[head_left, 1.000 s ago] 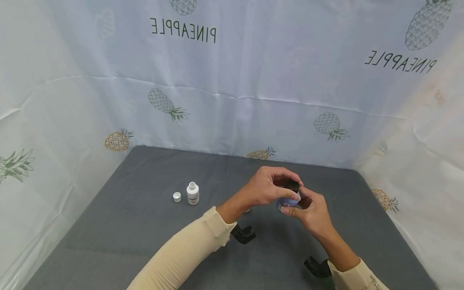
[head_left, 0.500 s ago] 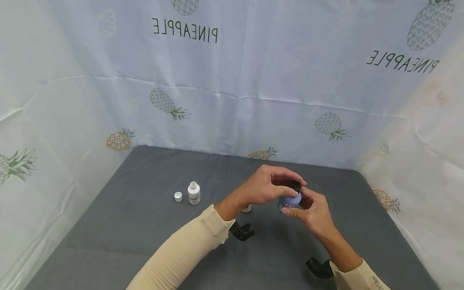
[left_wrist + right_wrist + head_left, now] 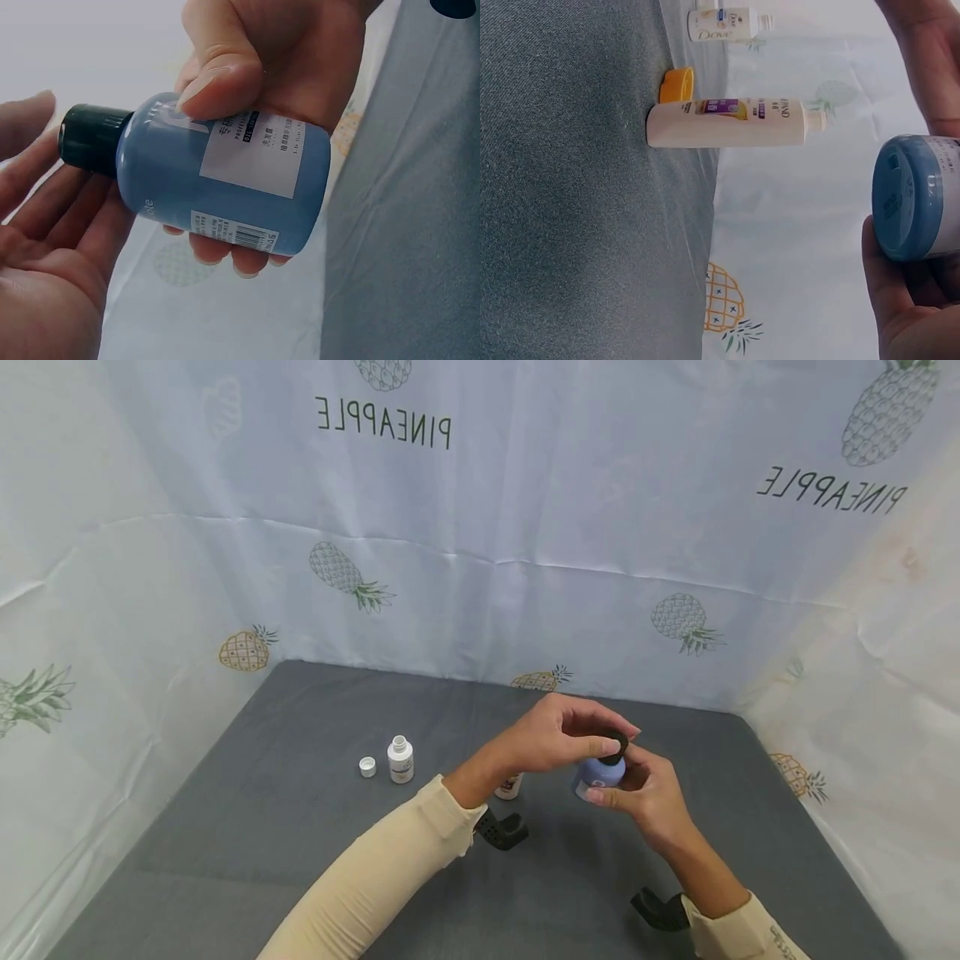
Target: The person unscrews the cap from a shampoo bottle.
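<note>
In the head view, a small blue shampoo bottle (image 3: 592, 777) with a black cap (image 3: 613, 750) is held above the grey table. My right hand (image 3: 651, 793) grips the bottle's body, thumb on the near side and the other fingers round the far side. The left hand (image 3: 558, 735) is at the cap, which lies between its thumb and fingers. In the left wrist view, the black cap (image 3: 91, 140) is on the bottle, whose label (image 3: 255, 154) faces the camera. The bottle's flat base (image 3: 900, 199) shows in the right wrist view.
On the grey table (image 3: 300, 835) stands an uncapped white bottle (image 3: 401, 762), a white cap (image 3: 367, 767) beside it. Another bottle (image 3: 509, 787) is partly hidden by my left forearm. The right wrist view shows an orange cap (image 3: 676, 85). A pineapple-print curtain (image 3: 525, 610) encloses the table's back.
The left hand has shifted slightly up and right at the cap, uncovering more of the bottle. The bottle behind the left forearm shows more. My right hand stays nearly still.
</note>
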